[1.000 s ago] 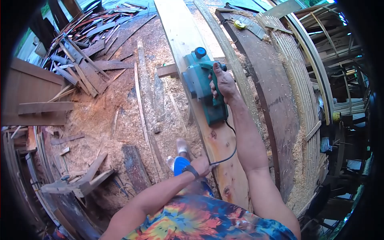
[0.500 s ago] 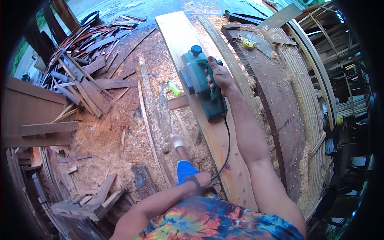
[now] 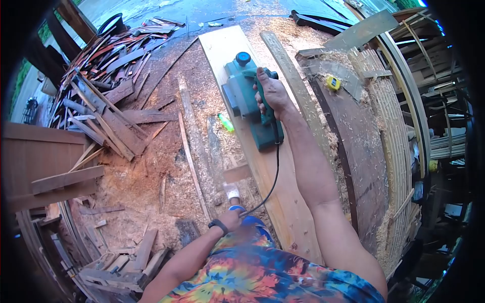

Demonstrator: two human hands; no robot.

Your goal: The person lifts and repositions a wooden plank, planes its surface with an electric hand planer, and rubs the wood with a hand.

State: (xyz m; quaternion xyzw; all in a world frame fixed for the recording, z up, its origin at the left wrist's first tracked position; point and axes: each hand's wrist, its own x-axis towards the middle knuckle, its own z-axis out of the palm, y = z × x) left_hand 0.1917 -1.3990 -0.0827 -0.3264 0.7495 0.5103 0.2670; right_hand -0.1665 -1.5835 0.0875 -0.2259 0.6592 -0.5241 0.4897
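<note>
My right hand [image 3: 274, 94] is closed round the handle of a green electric hand planer [image 3: 247, 96]. The planer rests on a long pale wooden plank [image 3: 275, 177], nearer its far end. From the planer's back a black power cord [image 3: 277, 174] curves down to my left hand [image 3: 231, 220]. That hand, with a dark band at the wrist, is closed on the cord, off the plank's left side. The planer's underside is hidden against the wood.
Wood shavings cover the ground. A bright green bottle-like object [image 3: 226, 122] lies left of the plank. On boards at the right sits a yellow tape measure [image 3: 333, 83]. Scrap wood [image 3: 118, 65] is heaped at the far left; a narrow board [image 3: 290, 73] runs beside the plank.
The planer has slid forward along the plank, closer to its far end. My left hand has shifted left with the cord, and the view has moved slightly.
</note>
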